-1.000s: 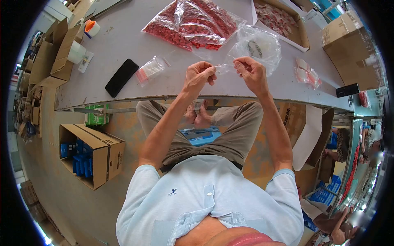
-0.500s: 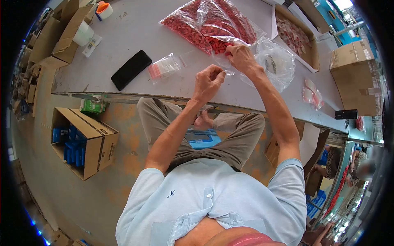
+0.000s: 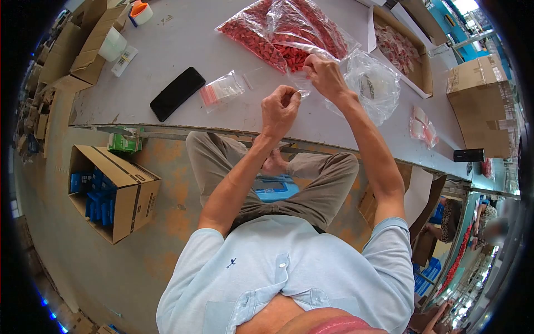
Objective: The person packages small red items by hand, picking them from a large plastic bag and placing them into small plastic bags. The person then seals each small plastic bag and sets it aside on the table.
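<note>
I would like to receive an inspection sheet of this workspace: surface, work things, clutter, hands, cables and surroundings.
Surface: grey table, with dark marks near the tape roll.
Work things: large clear bag with red pieces; beside it, clear bag with a round item inside and cardboard tray of small packets.
Clutter: phone beside a small plastic packet.
Left hand: fingers closed on a bit of clear plastic.
Right hand: at the large clear bag's near edge; grip unclear.
Cables: nothing seen.
Surroundings: open carton holding blue packs on the floor; taped carton at right.
</note>
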`<state>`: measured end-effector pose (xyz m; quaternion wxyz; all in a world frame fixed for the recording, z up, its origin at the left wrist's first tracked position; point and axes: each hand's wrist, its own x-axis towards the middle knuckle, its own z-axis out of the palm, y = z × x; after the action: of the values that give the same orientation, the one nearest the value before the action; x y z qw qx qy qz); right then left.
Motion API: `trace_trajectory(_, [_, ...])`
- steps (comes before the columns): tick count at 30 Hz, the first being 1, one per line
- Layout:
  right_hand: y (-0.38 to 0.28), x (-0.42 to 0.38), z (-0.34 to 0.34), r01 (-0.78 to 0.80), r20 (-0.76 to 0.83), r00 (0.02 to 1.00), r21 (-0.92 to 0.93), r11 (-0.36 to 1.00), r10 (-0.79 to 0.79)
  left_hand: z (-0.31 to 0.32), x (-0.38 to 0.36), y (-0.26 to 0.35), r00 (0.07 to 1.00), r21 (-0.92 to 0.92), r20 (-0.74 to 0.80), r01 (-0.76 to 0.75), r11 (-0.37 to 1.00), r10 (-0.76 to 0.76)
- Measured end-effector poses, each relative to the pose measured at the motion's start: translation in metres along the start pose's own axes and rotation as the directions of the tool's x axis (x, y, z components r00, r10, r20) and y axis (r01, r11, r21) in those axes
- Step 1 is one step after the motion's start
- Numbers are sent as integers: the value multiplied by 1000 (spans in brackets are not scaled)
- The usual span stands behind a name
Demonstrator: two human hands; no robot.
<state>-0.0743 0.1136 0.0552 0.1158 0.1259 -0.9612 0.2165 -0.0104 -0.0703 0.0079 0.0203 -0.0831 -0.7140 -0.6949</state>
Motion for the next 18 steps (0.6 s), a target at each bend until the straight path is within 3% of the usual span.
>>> trace_trajectory(1, [-8,-5,-6,33,-80,996,114,993,-24,0,-1,1,1000,3,-1,1,1000,-1])
trace_trajectory(2, [-16,-13,-13,33,-80,997,116,993,-24,0,-2,2,1000,1,-20,4,1000,-4])
trace_trajectory(4, [-38,-37,-29,-199,12,974,513,835,225,0,-1,4,999,-4,-48,6,1000,-6])
trace_trajectory(10, [-63,-85,-30,-302,66,939,623,721,337,2,-3,7,999,21,-41,-1,1000,2])
trace_trajectory(12, [-60,-87,-25,-329,82,928,637,697,364,2,-4,7,991,61,-1,-136,989,136])
trace_trajectory(18, [-44,-84,-11,-378,198,916,717,586,348,1,-11,7,968,76,68,-245,966,240])
